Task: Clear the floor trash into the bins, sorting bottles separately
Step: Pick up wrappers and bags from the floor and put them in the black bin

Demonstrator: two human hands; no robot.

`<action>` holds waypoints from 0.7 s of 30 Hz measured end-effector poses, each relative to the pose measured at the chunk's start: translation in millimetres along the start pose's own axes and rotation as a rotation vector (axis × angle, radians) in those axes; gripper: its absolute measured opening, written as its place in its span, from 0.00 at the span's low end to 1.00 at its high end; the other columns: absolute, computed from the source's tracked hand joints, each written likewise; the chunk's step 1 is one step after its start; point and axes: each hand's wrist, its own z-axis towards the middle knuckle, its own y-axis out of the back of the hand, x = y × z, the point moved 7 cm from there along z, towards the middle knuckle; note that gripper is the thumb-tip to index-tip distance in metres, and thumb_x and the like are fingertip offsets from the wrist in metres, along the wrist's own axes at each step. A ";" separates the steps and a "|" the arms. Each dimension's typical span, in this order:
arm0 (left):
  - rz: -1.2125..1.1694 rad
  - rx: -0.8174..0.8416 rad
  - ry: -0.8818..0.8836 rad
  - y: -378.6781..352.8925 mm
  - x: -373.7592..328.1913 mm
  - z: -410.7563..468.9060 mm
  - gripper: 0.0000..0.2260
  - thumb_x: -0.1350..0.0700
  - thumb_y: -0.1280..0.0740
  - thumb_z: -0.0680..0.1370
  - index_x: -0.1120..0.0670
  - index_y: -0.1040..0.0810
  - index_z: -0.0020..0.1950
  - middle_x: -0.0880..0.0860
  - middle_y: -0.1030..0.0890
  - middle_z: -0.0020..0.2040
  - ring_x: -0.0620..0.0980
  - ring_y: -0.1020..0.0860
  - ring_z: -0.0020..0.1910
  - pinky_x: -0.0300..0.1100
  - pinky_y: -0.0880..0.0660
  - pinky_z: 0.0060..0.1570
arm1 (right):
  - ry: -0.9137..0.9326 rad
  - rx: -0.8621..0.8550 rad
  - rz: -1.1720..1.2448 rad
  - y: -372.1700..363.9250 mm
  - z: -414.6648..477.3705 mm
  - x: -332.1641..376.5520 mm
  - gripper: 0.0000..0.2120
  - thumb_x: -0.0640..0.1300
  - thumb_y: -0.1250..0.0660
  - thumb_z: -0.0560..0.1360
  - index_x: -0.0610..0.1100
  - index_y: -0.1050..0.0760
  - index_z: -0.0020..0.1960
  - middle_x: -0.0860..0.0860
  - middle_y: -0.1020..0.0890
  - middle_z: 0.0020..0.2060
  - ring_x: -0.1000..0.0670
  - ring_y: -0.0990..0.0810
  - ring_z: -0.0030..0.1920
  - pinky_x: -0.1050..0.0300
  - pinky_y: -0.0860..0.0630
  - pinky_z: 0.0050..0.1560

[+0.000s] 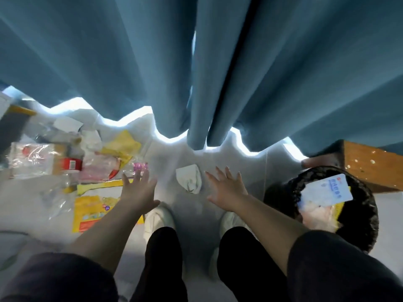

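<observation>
Two hands are stretching out over the pale floor, both with fingers straight and spread and neither holding anything. The left hand is hanging above the edge of a yellow packet, while the right hand is hanging over bare floor. Between them a crumpled white tissue is lying on the floor, touched by neither hand. Just below the hands, two white shoes are standing side by side. Off to the left, litter is lying in a heap: a clear bottle with a red label, clear plastic wrap, a second yellow wrapper and a small purple item near the left fingertips. Off to the right, a black-lined bin is sitting beside a wooden block and holding a blue-and-white pouch. Behind it all a blue curtain is hanging.
</observation>
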 end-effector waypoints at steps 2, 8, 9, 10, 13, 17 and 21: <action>-0.015 0.052 0.028 -25.4 21.6 12.7 0.37 0.36 0.37 0.74 0.49 0.47 0.77 0.54 0.49 0.78 0.56 0.51 0.77 0.65 0.49 0.70 | -0.001 0.037 0.001 -11.6 23.2 15.2 0.38 0.59 0.39 0.76 0.56 0.58 0.77 0.48 0.56 0.78 0.40 0.58 0.77 0.34 0.55 0.72; -0.031 0.148 0.067 -99.8 64.6 51.4 0.38 0.36 0.38 0.75 0.50 0.51 0.77 0.54 0.51 0.79 0.57 0.51 0.77 0.65 0.48 0.70 | -0.044 0.121 0.081 -51.4 84.6 44.8 0.40 0.54 0.35 0.75 0.57 0.57 0.77 0.49 0.56 0.78 0.38 0.56 0.76 0.35 0.53 0.72; -0.030 0.151 0.067 -110.2 68.4 56.9 0.38 0.36 0.38 0.74 0.50 0.50 0.77 0.55 0.51 0.78 0.57 0.50 0.77 0.65 0.47 0.70 | -0.047 0.133 0.086 -58.5 92.2 47.2 0.40 0.53 0.35 0.75 0.57 0.57 0.77 0.49 0.57 0.78 0.38 0.56 0.76 0.36 0.53 0.72; -0.033 0.149 0.068 -119.2 71.9 62.4 0.39 0.36 0.37 0.74 0.50 0.50 0.77 0.55 0.50 0.78 0.58 0.50 0.77 0.65 0.46 0.70 | -0.050 0.146 0.090 -65.8 99.4 48.8 0.41 0.53 0.34 0.75 0.57 0.58 0.77 0.49 0.57 0.78 0.38 0.56 0.76 0.36 0.52 0.72; -0.047 0.131 0.085 -141.2 82.4 78.8 0.41 0.37 0.35 0.73 0.51 0.50 0.77 0.56 0.50 0.78 0.58 0.49 0.77 0.64 0.45 0.70 | -0.057 0.151 0.082 -83.3 118.8 50.7 0.42 0.54 0.33 0.74 0.57 0.58 0.77 0.49 0.58 0.77 0.37 0.54 0.76 0.37 0.49 0.72; -0.036 0.067 0.118 -155.2 96.0 98.3 0.46 0.38 0.32 0.71 0.53 0.56 0.78 0.58 0.53 0.78 0.60 0.51 0.77 0.62 0.43 0.70 | -0.070 0.138 0.097 -94.4 139.1 51.3 0.45 0.50 0.30 0.73 0.57 0.58 0.77 0.50 0.60 0.77 0.37 0.51 0.75 0.41 0.46 0.72; -0.061 0.006 0.138 -162.7 104.8 113.3 0.47 0.39 0.31 0.72 0.51 0.59 0.78 0.58 0.53 0.78 0.60 0.50 0.76 0.62 0.43 0.70 | -0.061 0.113 0.098 -97.0 153.2 54.9 0.44 0.47 0.30 0.74 0.56 0.57 0.77 0.49 0.60 0.77 0.38 0.43 0.73 0.46 0.39 0.69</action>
